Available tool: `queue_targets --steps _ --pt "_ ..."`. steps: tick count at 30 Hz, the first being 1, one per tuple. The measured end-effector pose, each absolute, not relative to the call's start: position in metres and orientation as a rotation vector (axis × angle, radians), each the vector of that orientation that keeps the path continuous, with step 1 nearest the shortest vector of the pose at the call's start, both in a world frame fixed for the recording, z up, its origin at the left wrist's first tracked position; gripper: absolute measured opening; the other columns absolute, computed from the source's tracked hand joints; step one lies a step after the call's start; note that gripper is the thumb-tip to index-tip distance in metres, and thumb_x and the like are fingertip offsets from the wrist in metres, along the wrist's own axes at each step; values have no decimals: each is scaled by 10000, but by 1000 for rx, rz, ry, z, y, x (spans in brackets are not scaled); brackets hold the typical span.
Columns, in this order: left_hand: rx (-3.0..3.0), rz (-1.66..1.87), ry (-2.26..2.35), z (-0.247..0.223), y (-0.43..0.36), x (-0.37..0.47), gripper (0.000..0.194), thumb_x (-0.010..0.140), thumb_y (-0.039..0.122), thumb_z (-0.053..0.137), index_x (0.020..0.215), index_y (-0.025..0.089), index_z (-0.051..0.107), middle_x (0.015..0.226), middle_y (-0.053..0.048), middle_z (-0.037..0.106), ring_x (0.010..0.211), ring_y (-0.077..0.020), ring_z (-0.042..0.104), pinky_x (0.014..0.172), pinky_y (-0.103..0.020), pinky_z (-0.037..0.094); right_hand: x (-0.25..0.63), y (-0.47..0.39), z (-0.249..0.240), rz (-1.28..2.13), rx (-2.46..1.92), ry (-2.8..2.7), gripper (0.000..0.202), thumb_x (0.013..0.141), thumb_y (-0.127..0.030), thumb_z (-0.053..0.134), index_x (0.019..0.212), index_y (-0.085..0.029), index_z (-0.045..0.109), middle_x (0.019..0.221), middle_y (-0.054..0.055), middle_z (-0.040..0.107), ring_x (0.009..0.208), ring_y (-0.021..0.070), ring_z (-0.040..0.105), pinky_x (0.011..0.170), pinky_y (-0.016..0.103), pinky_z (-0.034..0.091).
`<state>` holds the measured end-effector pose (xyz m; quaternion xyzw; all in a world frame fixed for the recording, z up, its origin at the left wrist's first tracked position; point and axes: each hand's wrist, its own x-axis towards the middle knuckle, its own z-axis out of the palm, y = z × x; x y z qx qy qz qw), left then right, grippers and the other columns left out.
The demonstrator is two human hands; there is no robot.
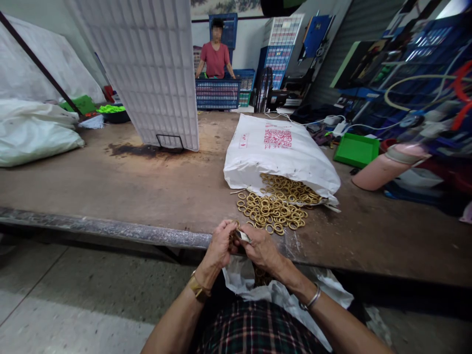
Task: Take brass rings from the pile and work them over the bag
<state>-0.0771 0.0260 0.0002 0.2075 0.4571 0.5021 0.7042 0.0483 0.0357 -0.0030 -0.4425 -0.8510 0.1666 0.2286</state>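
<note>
My two hands meet at the table's front edge. My left hand (220,244) is closed around a few small rings (233,238), partly hidden by its fingers. In my right hand (262,247) is a small whitish piece (244,237), pressed against those rings; its kind is unclear. Just beyond the hands lies a loose pile of gold-coloured rings (275,212). It spills from the mouth of a white woven sack (254,142) with red print, lying on its side. Below the hands, an open white bag (239,278) on my lap has more rings inside.
The brown table (165,196) spans the view. A tall white ribbed panel (158,88) stands on it, left of the sack. To the right are a green tray (356,150) and a pink bottle (387,167). Behind the table a person (217,58) stands at a blue crate (217,93).
</note>
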Motion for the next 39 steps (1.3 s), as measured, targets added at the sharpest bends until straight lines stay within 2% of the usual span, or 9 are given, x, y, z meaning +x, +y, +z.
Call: queue_targets --steps 9,18,22,26,33,39 --pt "580 1086 1097 -6 28 -79 341 675 503 574 709 177 480 520 59 462 369 -41 387 340 -143 228 49 37 -1 422 -1156 -2364 128 734 -118 428 757 -175 540 687 38 601 605 131 511 559 220 327" --pt "642 1067 1088 -5 30 -81 140 649 278 541 601 164 473 507 56 444 396 -56 401 362 -170 255 48 33 -2 511 -1106 -2388 128 737 -129 447 765 -175 563 700 30 613 613 132 525 572 222 352" --pt "598 1081 1041 -3 29 -82 152 642 299 550 628 163 482 543 48 470 419 -58 432 356 -156 247 49 35 -2 591 -1090 -2332 189 726 -115 426 831 -177 570 778 42 627 679 141 541 638 230 382" --pt "528 1066 965 -3 28 -85 230 607 333 612 708 152 511 581 27 517 435 -63 466 337 -144 263 50 38 -7 631 -1141 -2262 166 739 -118 391 733 -184 544 714 33 594 640 131 507 618 224 376" --pt "541 1117 965 -7 26 -84 268 631 355 631 728 138 508 583 12 533 440 -68 490 319 -141 295 48 39 -17 635 -1243 -2149 204 815 -223 386 631 -192 468 591 -11 489 539 108 417 530 210 319" --pt "569 1150 992 -3 24 -84 243 628 326 622 736 157 484 536 42 508 382 -49 433 314 -141 252 44 37 -4 663 -1260 -2095 278 843 -318 382 615 -187 474 567 -12 490 526 102 411 519 212 311"
